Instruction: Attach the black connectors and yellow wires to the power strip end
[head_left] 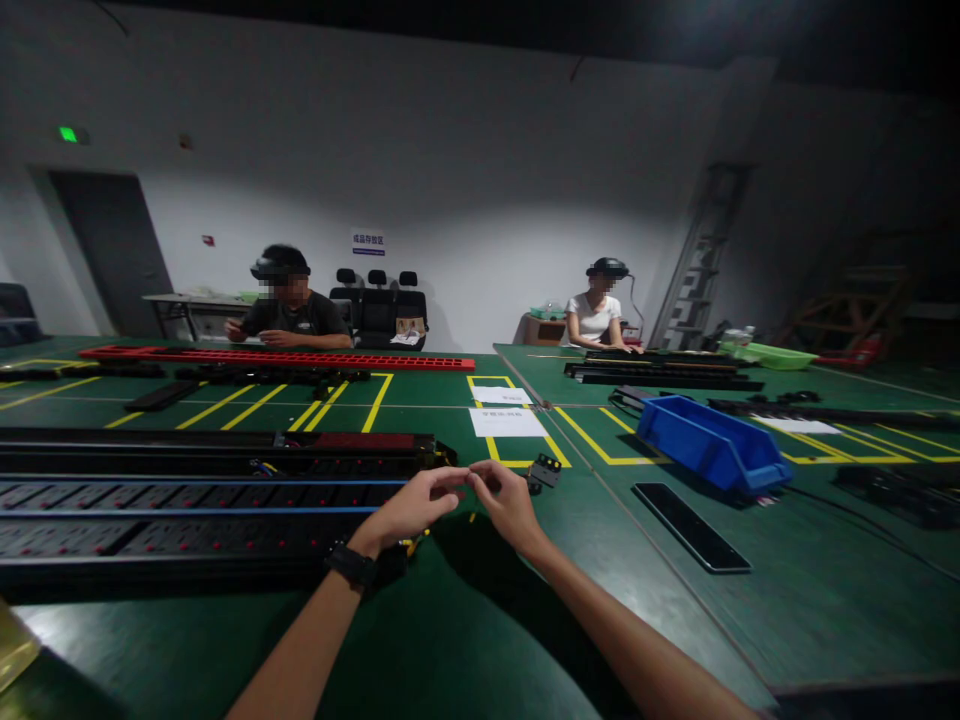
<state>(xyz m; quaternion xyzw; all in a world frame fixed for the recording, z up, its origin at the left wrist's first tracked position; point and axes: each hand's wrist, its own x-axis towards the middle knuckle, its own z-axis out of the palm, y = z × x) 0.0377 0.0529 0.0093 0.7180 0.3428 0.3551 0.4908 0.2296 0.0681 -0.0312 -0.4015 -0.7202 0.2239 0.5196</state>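
Note:
My left hand (417, 506), with a dark band on the wrist, and my right hand (507, 504) meet fingertip to fingertip above the green table. Both are closed in a pinch. Whatever lies between the fingertips is too small or hidden to make out. Just left of my left hand lie long black power strips (225, 535) with rows of sockets, red dots and blue edges. Loose coloured wires (415, 543) stick out near their end, partly behind my left wrist. Beyond my right hand sits a small black-and-grey part (546, 470) with round yellowish spots.
A phone-like black slab (691, 527) and a blue bin (709, 445) are on the right. White paper sheets (508, 423) lie ahead inside yellow tape lines. A long red frame (277, 357) spans the far left. Two people (300, 315) work across the table.

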